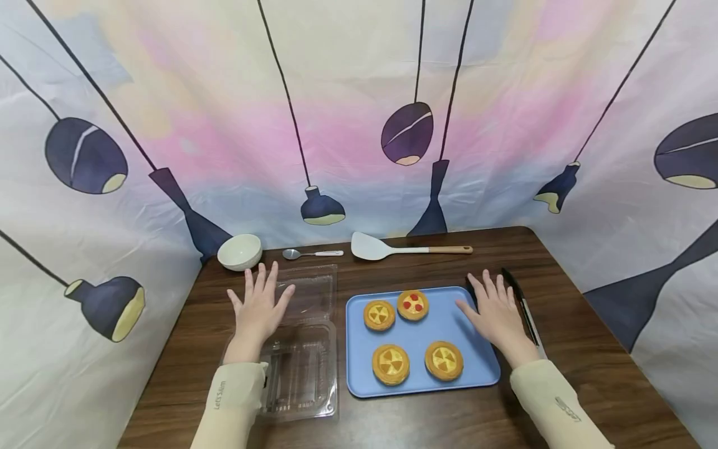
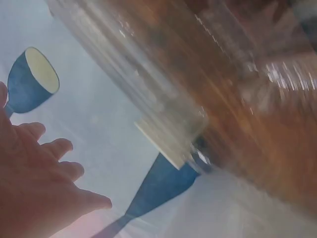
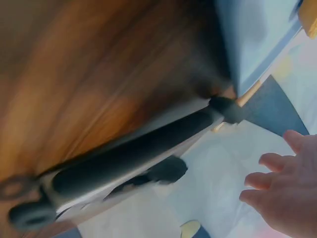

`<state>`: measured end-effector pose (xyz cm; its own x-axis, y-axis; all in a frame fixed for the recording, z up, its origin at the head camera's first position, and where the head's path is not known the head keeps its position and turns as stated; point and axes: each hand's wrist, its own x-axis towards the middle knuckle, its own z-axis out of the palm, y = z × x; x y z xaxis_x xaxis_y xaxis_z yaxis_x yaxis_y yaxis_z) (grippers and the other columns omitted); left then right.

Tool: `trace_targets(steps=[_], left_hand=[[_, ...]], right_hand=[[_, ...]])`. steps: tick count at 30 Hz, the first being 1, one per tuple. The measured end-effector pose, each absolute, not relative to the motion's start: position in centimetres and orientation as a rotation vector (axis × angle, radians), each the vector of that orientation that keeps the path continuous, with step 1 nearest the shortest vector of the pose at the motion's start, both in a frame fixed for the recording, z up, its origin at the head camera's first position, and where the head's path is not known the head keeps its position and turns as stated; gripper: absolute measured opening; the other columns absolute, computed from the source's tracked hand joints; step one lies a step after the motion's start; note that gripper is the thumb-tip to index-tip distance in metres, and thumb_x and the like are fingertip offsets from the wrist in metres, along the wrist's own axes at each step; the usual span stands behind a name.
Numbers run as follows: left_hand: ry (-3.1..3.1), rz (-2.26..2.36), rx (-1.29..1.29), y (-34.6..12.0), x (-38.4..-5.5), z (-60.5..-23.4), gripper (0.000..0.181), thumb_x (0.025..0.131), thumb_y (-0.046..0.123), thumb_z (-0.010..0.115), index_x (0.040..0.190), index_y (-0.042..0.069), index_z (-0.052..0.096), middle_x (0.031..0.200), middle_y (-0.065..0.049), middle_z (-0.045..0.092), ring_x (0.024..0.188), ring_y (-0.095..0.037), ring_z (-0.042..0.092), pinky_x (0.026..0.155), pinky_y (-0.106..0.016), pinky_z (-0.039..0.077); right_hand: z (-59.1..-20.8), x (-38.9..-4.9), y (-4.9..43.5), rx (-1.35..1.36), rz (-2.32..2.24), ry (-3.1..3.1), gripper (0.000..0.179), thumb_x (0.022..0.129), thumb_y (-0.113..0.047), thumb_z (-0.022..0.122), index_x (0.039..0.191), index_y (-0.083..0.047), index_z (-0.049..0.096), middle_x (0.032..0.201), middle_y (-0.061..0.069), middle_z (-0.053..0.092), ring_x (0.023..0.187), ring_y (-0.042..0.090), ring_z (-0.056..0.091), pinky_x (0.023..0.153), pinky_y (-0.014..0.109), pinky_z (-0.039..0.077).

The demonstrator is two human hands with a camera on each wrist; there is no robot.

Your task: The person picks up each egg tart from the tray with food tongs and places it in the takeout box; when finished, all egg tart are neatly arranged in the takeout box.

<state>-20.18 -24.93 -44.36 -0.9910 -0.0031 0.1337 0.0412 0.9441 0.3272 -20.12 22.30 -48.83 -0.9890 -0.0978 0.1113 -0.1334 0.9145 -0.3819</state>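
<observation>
My left hand (image 1: 259, 312) is spread with straight fingers above a clear plastic clamshell container (image 1: 305, 368), which lies open, its lid part toward the back. Nothing is in its grasp, and the wrist hides part of the container. My right hand (image 1: 496, 312) is likewise spread and holds nothing. It hovers between the blue tray (image 1: 488, 380) and a pair of black-and-metal tongs (image 3: 133, 153), covering part of them. On the tray sit several egg tarts (image 1: 391, 364), most with a yellow wedge pattern; one tart (image 1: 412, 305) has red pieces on top.
Along the back edge of the wooden table (image 1: 381, 427) lie a white bowl (image 1: 240, 252), a small spoon (image 1: 293, 254) and a white spatula (image 1: 370, 247) with a wooden handle end. A patterned cloth (image 1: 359, 125) hangs close behind the table and at both sides.
</observation>
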Motion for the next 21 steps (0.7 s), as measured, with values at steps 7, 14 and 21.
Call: trace_targets(steps=[7,14,21], left_hand=[[-2.951,-0.53,-0.002,-27.1,-19.3,-43.6,0.074,0.1,0.056,0.034,0.156,0.016,0.007,0.156,-0.023,0.005,0.14,-0.041,-0.015,0.094,-0.07,-0.019],[-3.005,-0.668,0.063,-29.7,-18.8,-43.0,0.078,0.099,0.061,0.027,0.155,0.014,0.001,0.155,-0.026,0.0,0.137,-0.045,-0.017,0.09,-0.074,-0.019],[-3.05,-0.739,0.14,-33.1,-17.8,-43.3,0.077,0.1,0.058,0.028,0.155,0.01,0.004,0.152,-0.033,-0.003,0.135,-0.054,-0.008,0.092,-0.075,-0.012]], right_hand=[[-48.9,-18.0,25.2,0.176,0.617,-3.008,0.077,0.096,-0.053,0.051,0.151,-0.006,0.026,0.152,0.032,0.01,0.137,0.053,-0.001,0.106,0.064,-0.003],[-49.3,-16.6,28.3,0.097,0.606,-3.055,0.089,0.094,-0.058,0.049,0.153,-0.004,0.013,0.146,0.041,0.011,0.126,0.065,0.015,0.099,0.071,0.013],[-48.7,-15.6,30.1,-0.046,0.526,-3.188,0.109,0.083,-0.075,0.048,0.151,0.003,0.013,0.119,0.043,0.038,0.094,0.057,0.044,0.071,0.063,0.037]])
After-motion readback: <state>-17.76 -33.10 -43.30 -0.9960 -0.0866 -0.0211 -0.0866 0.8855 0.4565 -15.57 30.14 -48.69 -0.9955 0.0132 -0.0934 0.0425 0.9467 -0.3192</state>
